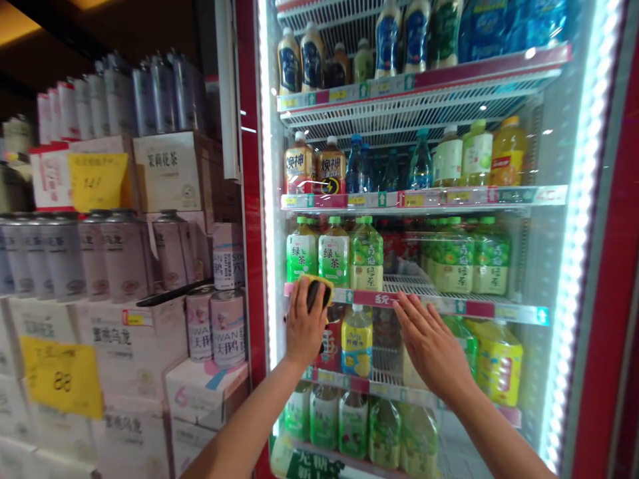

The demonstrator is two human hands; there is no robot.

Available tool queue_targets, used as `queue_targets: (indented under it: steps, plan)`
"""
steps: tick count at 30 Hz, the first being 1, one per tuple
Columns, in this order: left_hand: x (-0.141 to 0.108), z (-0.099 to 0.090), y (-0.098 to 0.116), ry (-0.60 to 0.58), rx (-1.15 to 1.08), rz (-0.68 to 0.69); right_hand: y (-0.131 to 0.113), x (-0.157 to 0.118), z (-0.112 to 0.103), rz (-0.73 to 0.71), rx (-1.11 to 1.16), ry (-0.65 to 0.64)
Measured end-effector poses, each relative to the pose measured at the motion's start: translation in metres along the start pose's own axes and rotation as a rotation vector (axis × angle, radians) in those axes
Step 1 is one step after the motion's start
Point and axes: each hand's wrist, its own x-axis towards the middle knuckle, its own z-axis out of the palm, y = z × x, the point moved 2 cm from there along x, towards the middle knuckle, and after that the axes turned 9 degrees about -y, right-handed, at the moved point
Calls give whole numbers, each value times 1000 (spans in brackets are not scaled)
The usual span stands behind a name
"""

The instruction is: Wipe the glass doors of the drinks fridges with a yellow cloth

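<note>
Hands, bare, a pair, were raised at a refrigerated drinks cooler [248,166], both at one shelf edge.

Left hand [305,324]: closed, fingers curled over a yellow-and-black pad [315,293], its exact kind too hidden to tell. The pad sat against the left end of a shelf-edge price strip [369,298], partly covered by the hand. Judged light and soft, like a sponge, though this could not be confirmed; its yellow rim looked the surest place to take hold.

Right hand [432,347]: open wide, fingers spread, holding nothing, touching the same strip well to the right of the pad. The strip looked thin and stiff, and was judged to be held on by its shelf.

Nearby stock: green tea bottles [333,261] stood upright on the wire shelf just behind the strip. A yellow lemon drink bottle [357,342] stood on the shelf below, between the hands. These filled plastic bottles were judged fairly heavy and possibly slippery from the chill, best gripped around the body.

Left of the cooler: stacked printed cartons [134,349], pink-and-white cans [227,328] and a yellow price card [62,376].
</note>
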Motion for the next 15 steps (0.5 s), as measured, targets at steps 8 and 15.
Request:
queue_targets:
  steps: [8,15]
  plan:
    - [24,12,41,39,-61,146,4,0,4,-5,-76,-19]
    - [1,6,-2,26,-118,267,6,1,8,46,-42,-30]
